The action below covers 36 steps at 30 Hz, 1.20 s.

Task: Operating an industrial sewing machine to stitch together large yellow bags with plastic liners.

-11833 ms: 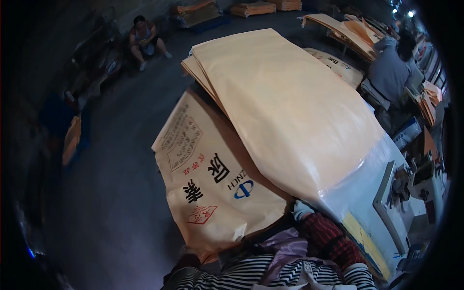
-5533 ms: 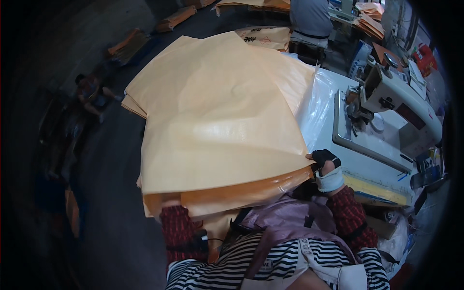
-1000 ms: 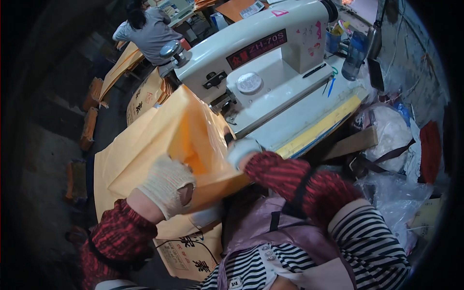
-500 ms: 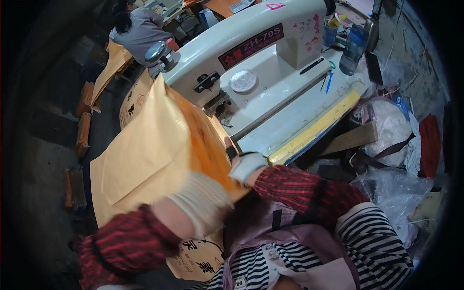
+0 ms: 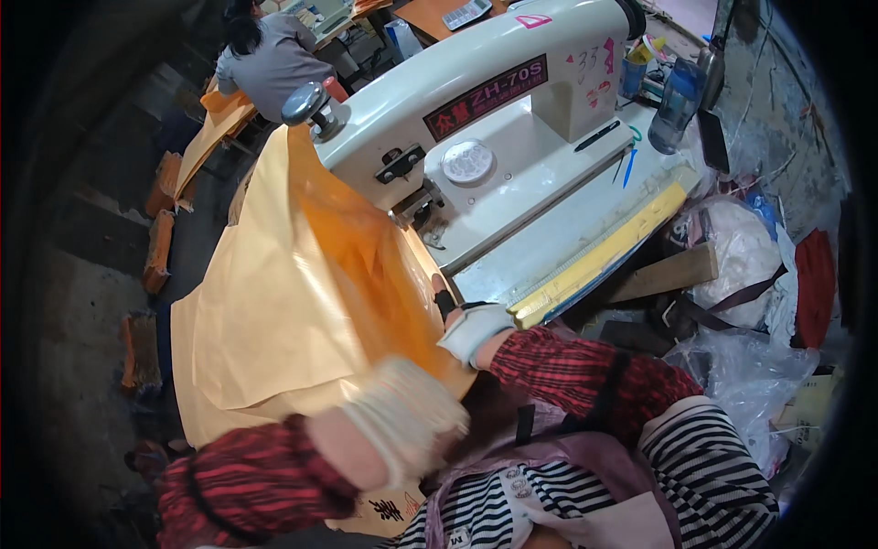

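Note:
A large tan paper bag (image 5: pixel 265 302), orange on its inner side, stands bulged open against a white industrial sewing machine (image 5: pixel 384 91). Its edge runs under the machine's needle area. My right hand (image 5: pixel 471 322), in a pale fingerless glove, grips that bag's near edge beside the machine bed; one fingertip shows along it and the other fingers are hidden. In front of the bag's lower part my left hand (image 5: pixel 412 416), also in a white glove, is smeared by motion, so its fingers cannot be made out. Another printed paper bag (image 5: pixel 380 514) lies below my left forearm.
On the machine table are a pen (image 5: pixel 597 136), blue snips (image 5: pixel 630 169), a water bottle (image 5: pixel 677 105) and a dark phone (image 5: pixel 712 142). A yellow strip (image 5: pixel 604 252) lines its front edge. Plastic bags (image 5: pixel 745 375) heap at right. Behind, a person (image 5: pixel 270 59) sits by more paper.
My left hand has moved a little down and right. The bag's opening has spread wider, showing more orange, and its upper flap has shifted. My right hand stays at the bag's edge.

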Tool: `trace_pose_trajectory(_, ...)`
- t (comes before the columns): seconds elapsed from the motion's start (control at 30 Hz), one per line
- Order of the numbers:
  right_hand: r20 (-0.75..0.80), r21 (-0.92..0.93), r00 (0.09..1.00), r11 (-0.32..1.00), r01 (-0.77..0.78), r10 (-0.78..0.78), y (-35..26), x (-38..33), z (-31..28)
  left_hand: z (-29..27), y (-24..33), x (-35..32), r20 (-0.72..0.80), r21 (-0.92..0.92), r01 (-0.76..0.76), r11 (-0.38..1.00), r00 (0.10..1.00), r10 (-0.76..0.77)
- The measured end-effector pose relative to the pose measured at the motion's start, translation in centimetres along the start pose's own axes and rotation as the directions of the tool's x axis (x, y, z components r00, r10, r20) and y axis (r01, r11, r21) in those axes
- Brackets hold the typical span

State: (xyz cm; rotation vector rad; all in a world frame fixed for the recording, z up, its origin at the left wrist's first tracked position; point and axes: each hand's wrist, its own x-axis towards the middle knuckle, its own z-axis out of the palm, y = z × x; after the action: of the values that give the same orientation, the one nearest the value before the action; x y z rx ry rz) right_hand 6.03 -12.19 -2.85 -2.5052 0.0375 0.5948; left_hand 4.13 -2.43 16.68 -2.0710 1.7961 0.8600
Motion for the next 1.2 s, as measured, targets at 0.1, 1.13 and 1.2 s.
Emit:
trace_pose_trajectory(0.1,-0.087,-0.005,0.996,0.999,-0.034,0.034,0.5,4.5,0.3,-1.7,-1.9,-0.6,-0.043,0.132,0.198,0.971,0.980,-0.194)
trace_pose_trajectory(1.13,-0.134,-0.198,0.989,0.976,-0.091,0.065,-0.3,5.3,-2.2,14.4,-2.3,8.8,-0.201,-0.518,-0.495,0.698,0.863,0.463)
trace_pose_trajectory(1.2,-0.099,-0.066,0.994,0.997,-0.049,0.042,0.0,5.2,-2.3,19.8,0.0,9.1,0.086,-0.969,0.122,0.215,0.982,-0.168)
